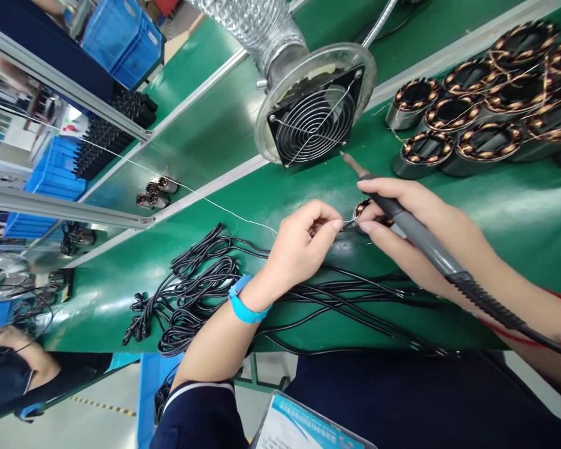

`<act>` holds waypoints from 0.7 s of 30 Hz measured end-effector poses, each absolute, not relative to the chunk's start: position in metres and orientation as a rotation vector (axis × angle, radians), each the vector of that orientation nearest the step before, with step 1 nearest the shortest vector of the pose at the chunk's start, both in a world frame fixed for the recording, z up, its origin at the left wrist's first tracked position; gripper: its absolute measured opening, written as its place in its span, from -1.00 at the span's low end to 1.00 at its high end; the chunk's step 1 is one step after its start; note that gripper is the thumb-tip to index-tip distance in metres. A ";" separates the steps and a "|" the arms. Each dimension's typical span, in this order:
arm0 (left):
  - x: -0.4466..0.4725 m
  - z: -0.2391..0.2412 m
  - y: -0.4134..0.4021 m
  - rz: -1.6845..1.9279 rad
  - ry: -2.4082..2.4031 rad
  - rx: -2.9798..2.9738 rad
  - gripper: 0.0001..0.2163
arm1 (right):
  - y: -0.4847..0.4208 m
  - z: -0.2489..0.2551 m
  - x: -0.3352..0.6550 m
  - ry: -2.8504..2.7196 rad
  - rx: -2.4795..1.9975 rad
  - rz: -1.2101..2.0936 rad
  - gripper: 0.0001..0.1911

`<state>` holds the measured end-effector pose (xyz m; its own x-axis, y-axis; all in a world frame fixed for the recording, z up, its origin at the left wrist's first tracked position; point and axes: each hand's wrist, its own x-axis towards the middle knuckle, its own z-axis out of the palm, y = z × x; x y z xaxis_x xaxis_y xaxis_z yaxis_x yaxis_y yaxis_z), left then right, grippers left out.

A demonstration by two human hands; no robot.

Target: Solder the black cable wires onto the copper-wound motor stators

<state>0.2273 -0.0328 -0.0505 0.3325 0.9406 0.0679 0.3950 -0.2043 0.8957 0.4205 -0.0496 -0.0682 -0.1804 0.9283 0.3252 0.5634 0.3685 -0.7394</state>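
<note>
- Place: the wound metal ring (361, 207) sits on the green table (533, 221), just beyond the person's fingertips and partly covered by the right hand (432, 209).
- Left hand (303, 243): grip pinches a thin dark lead (349, 225), thumb and index finger pressed together on it at the near-left side of the ring.
- Right hand: grip closes round the handle of the soldering iron (416, 234); its thumb is close to the lead's far end. Cannot tell whether it presses on the lead as well.
- Technique (judgement): fine finger work, best done with the left pinch firm and close to the lead's end, both wrists low and steady.
- Technique (judgement): treat the iron as hot; hold its tip raised and clear of both hands, the fan guard (314, 132) and the black cables (215, 271) while the fingers handle the lead.
- Technique (judgement): mind the thin pale strand (247, 221) that runs in from the left to behind the left hand; a snag could tug on the work.
- Iron, long axis: slants from cord end at lower right to tip at upper left; tip points away from the person, near the fan's lower edge, apart from the ring.
- Lead: lies roughly left to right between the hands.
- Ring: opening appears to face up; mostly hidden, exact tilt uncertain.
</note>
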 end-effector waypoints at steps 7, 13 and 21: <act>0.227 -0.051 -0.033 0.874 1.178 1.796 -0.89 | -0.049 -0.078 0.423 -1.858 -1.305 0.541 -0.53; 0.227 -0.055 -0.033 0.929 1.138 1.868 -0.88 | -0.049 -0.082 0.423 -1.878 -1.235 0.524 -0.60; 0.227 -0.057 -0.033 0.943 1.039 2.022 -0.89 | -0.048 -0.082 0.416 -1.750 -1.108 0.592 -0.57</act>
